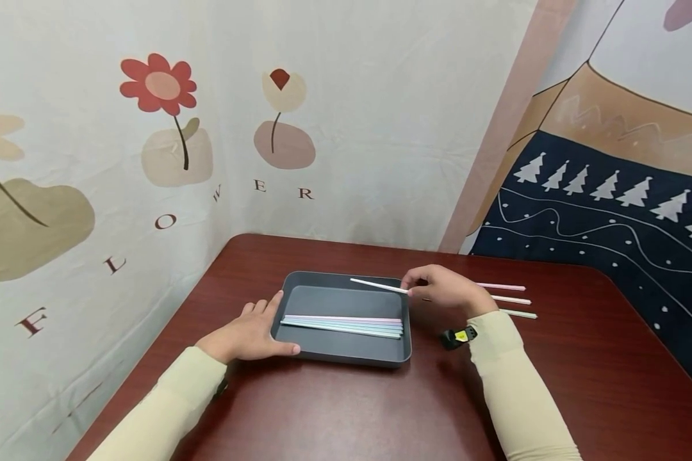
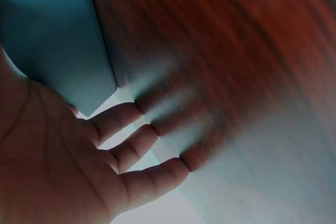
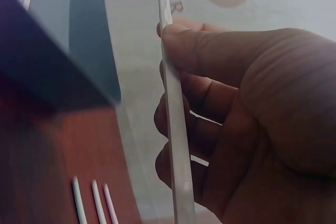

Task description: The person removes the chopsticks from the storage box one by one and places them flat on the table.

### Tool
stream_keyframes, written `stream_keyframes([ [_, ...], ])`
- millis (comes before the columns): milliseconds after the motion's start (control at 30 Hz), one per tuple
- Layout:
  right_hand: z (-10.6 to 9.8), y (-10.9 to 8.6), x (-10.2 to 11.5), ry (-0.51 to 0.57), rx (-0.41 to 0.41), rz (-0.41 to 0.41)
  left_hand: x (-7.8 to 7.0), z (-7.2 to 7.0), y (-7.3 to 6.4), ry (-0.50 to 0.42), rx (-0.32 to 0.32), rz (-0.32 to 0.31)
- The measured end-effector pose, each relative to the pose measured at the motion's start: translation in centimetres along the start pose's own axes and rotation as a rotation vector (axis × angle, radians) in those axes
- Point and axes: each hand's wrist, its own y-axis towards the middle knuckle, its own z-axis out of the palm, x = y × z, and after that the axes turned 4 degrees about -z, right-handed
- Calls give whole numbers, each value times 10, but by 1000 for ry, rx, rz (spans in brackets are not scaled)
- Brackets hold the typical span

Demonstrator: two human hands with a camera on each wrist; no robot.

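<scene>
A dark grey tray lies on the table with several pastel chopsticks side by side in it. My left hand rests at the tray's left end, thumb along the front rim and the other fingers spread. Its fingertips touch the tabletop in the left wrist view. Over the tray's far right corner, my right hand pinches a white chopstick between thumb and fingers. The chopstick's free end points left above the tray, apart from the chopsticks in it.
Right of the tray, partly behind my right wrist, lie a pink chopstick, a white one and a pale green one. The reddish-brown table meets patterned cloth walls at the back and sides.
</scene>
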Motion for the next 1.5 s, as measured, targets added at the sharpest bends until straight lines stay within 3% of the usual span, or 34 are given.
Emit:
stream_keyframes([
  [500, -30, -53, -44, -70, -20, 93, 2, 0, 0, -2, -13, 22],
  [833, -31, -83, -73, -41, 32, 148, 1, -1, 0, -6, -6, 14],
  [967, -27, -89, -82, -14, 43, 163, 1, -2, 0, -6, -9, 25],
  [1133, -22, -93, -90, -66, 42, 158, 1, -1, -1, -9, -12, 26],
  [1500, -17, -95, -90, -114, 5, 152, 0, -2, -1, -1, -1, 20],
])
